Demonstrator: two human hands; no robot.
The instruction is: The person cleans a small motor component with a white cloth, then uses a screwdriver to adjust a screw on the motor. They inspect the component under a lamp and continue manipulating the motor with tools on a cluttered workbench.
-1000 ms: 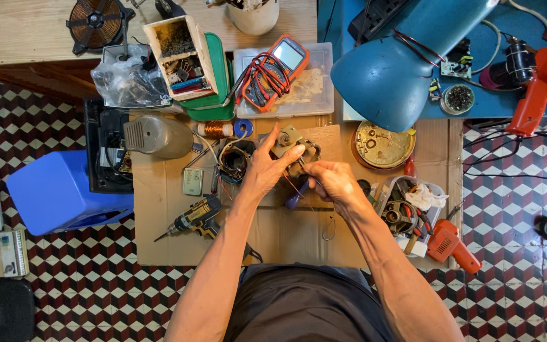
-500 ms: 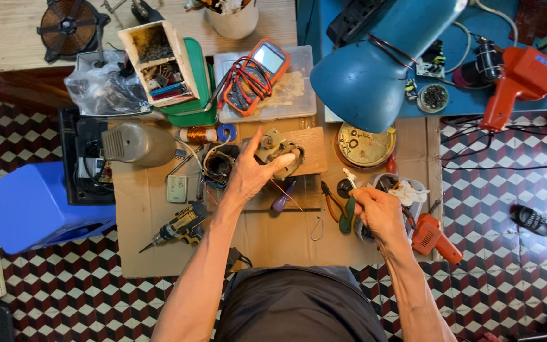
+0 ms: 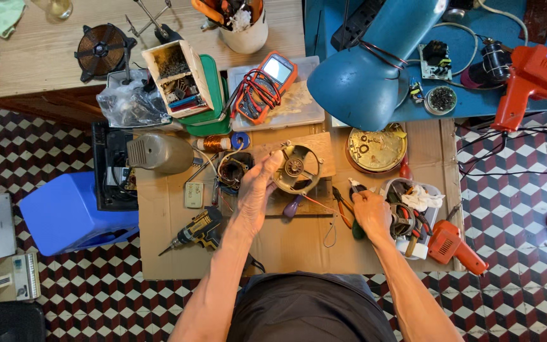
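While I sit over the cardboard sheet (image 3: 299, 244) spread on the checkered floor, the blue desk lamp (image 3: 365, 66) fills the upper centre-right of the frame, its shade hanging above the work. At the left edge stands a blue plastic stool (image 3: 64, 212), and just right of it a grey motor housing (image 3: 159, 153) lies on the cardboard. An orange multimeter (image 3: 267, 85) with its coiled leads rests on a clear flat box at top centre. A round brass-coloured tin (image 3: 376, 149) of small parts sits right of centre, and a cordless drill (image 3: 197, 229) lies lower left of my arm.

My left hand (image 3: 256, 190) is at mid-frame, fingers curled around the left rim of the round motor end bracket (image 3: 295, 169), pressing it against the wooden block (image 3: 321, 152) beneath. My right hand (image 3: 370, 212), lower right of the bracket and apart from it, is closed around the handles of a pair of pliers (image 3: 343, 201), whose tips point up and left. A purple-handled screwdriver (image 3: 291, 206) lies between my hands, touched by neither.
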